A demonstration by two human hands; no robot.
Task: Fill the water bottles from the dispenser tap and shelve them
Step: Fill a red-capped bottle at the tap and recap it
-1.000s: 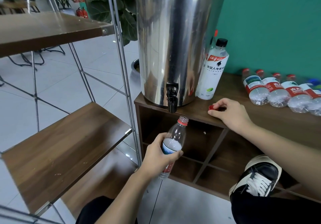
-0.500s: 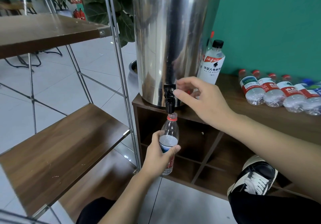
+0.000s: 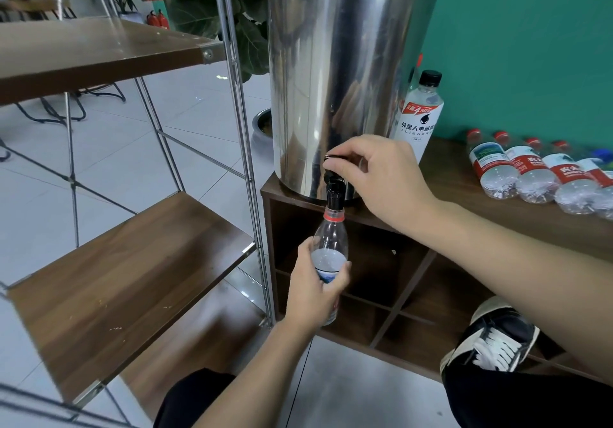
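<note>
The left hand (image 3: 315,290) has its fingers wrapped around the middle of an uncapped bottle (image 3: 329,245), holding it upright with its red-ringed mouth just under the black tap (image 3: 333,192); the right hand (image 3: 384,178) reaches in from the right, fingers pinched on the tap's lever at the foot of the steel dispenser (image 3: 345,79); whether water is running cannot be told; the dispenser stands at the left end of a dark wooden bench (image 3: 464,175) with open cubbies below; a taller black-capped bottle (image 3: 419,112) stands just beside the dispenser on its right; a row of capped bottles (image 3: 537,175) lies on its side further right, against the green wall; a metal-framed shelf (image 3: 126,268) with bare wooden boards stands left of the bench.
</note>
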